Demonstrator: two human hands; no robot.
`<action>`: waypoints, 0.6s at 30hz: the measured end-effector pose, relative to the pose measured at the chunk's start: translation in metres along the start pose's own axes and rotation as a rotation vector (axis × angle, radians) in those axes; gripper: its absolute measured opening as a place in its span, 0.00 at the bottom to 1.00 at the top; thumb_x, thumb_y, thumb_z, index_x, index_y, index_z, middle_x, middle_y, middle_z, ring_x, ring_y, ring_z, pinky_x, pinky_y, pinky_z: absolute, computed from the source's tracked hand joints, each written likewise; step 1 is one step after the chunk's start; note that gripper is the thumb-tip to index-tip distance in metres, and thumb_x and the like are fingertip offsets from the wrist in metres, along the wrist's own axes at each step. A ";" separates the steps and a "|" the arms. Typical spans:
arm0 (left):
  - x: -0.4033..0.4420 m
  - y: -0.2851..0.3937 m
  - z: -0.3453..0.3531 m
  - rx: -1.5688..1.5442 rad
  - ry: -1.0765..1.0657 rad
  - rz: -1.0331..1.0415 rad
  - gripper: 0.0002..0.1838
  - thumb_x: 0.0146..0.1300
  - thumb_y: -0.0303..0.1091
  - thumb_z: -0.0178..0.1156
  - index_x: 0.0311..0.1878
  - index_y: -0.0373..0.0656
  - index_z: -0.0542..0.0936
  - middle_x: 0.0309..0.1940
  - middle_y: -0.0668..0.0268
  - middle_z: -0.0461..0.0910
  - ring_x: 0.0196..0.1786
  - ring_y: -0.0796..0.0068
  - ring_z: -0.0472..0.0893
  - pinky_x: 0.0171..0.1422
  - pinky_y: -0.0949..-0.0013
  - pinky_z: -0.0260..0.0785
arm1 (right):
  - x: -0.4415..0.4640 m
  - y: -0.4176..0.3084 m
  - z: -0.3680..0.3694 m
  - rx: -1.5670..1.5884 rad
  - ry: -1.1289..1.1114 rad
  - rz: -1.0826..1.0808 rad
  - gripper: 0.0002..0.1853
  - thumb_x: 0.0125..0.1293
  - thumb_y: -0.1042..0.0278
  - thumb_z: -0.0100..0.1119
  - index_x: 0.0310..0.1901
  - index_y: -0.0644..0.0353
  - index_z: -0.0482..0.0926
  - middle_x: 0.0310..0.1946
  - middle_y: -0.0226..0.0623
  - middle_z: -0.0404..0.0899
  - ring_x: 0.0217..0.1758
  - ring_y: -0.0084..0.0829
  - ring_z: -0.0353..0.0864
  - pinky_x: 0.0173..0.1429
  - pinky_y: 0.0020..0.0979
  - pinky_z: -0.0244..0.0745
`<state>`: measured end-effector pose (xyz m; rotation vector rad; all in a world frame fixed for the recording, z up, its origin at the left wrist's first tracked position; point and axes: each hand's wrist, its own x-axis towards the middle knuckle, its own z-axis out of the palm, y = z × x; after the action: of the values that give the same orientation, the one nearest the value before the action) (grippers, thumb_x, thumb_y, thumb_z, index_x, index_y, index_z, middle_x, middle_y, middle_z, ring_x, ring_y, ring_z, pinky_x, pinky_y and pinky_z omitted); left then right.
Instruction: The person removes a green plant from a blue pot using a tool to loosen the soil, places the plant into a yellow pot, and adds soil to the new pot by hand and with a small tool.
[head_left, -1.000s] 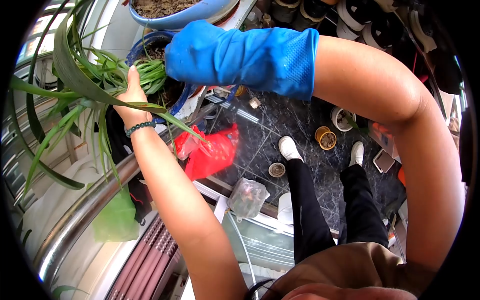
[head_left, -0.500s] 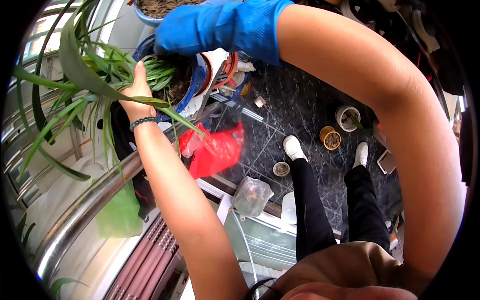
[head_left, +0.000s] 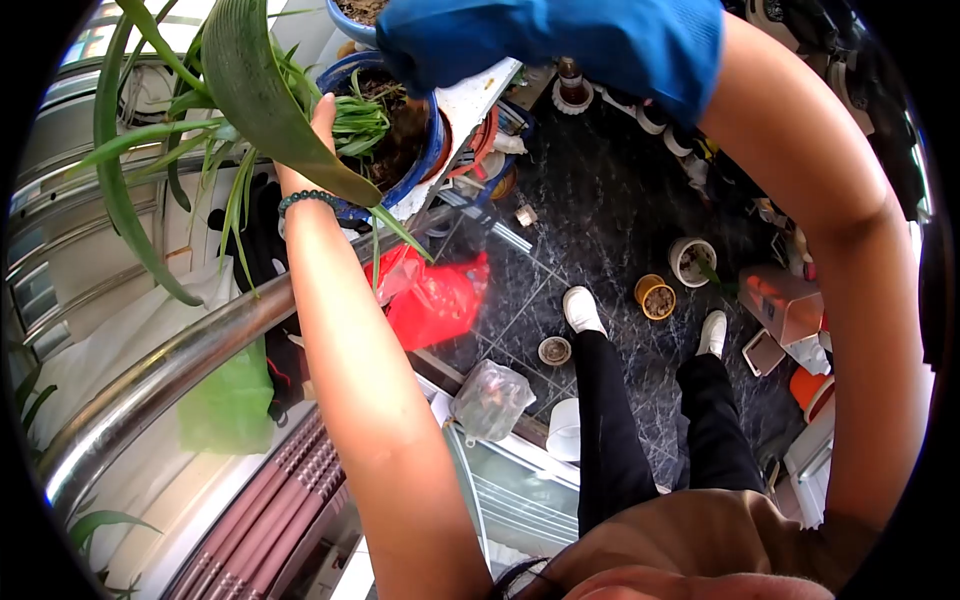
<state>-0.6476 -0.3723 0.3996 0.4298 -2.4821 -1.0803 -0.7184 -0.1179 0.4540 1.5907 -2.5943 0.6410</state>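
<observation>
My left hand (head_left: 322, 125), bare with a dark bead bracelet at the wrist, is at the long green leaves of a plant (head_left: 360, 122). Its thumb shows over the leaves, which it appears to hold to one side, while a broad leaf hides most of its fingers. The plant grows in dark soil inside a blue pot (head_left: 438, 140). Above the pot's far right rim is my right hand (head_left: 425, 50), in a blue rubber glove. The glove is blurred and its fingers do not show separately.
A metal railing (head_left: 170, 370) runs beneath my left forearm. Another blue pot (head_left: 350, 25) of soil stands beyond. On the dark tiled floor are a red plastic bag (head_left: 440, 305), a yellow pot (head_left: 655, 298), a white pot (head_left: 692, 262) and a clear bag (head_left: 492, 400).
My gloved right hand has moved right, off the soil to above the pot's rim, uncovering more soil. The view has shifted, and the broad leaf now covers more of my left hand.
</observation>
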 end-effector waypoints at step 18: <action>0.004 0.037 -0.002 0.218 -0.149 -0.140 0.33 0.56 0.49 0.73 0.53 0.27 0.79 0.42 0.54 0.83 0.29 0.69 0.83 0.28 0.70 0.79 | 0.023 -0.021 -0.008 0.086 -0.444 0.310 0.18 0.55 0.51 0.70 0.35 0.58 0.87 0.30 0.41 0.85 0.31 0.36 0.83 0.36 0.37 0.76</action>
<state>-0.6545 -0.3514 0.4297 0.6149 -2.7507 -0.9264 -0.7128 -0.1430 0.4739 1.5096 -3.2222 0.4570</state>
